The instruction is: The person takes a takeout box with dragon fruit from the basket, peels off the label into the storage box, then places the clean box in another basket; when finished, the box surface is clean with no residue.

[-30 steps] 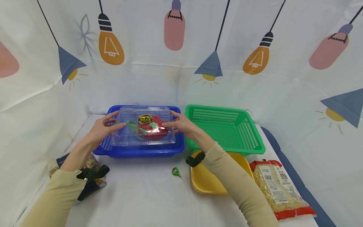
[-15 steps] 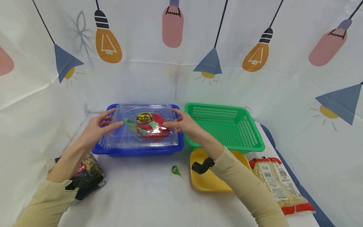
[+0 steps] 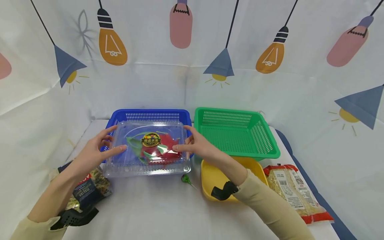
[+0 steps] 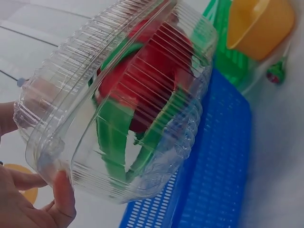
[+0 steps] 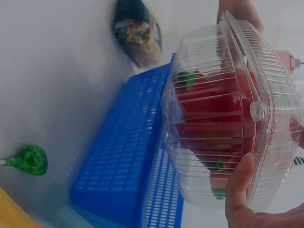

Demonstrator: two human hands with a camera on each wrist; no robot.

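A clear plastic clamshell container (image 3: 129,170) with a black and gold label hangs partly over the front of the blue basket (image 3: 150,115). Inside it lies a red fruit with green leaf-like scales, like a dragon fruit (image 4: 156,71). My left hand (image 3: 97,148) grips the container's left end, thumb on the lid's side. The opposite end is held by my right hand (image 3: 199,143), whose thumb also presses near the rim in the right wrist view. Both wrist views show the container raised above the basket and its lid closed.
Right of the blue basket stands a green basket (image 3: 234,140), with a yellow basin (image 3: 216,180) in front. A green-wrapped lollipop (image 3: 185,179) lies on the white table. A dark printed food bag (image 3: 90,186) is at left, a red-edged grain bag (image 3: 294,193) at right.
Both hands have drawn the container out from over the blue basket toward me, and it appears larger. The basket's back part now shows behind it. Baskets and bags stay put.
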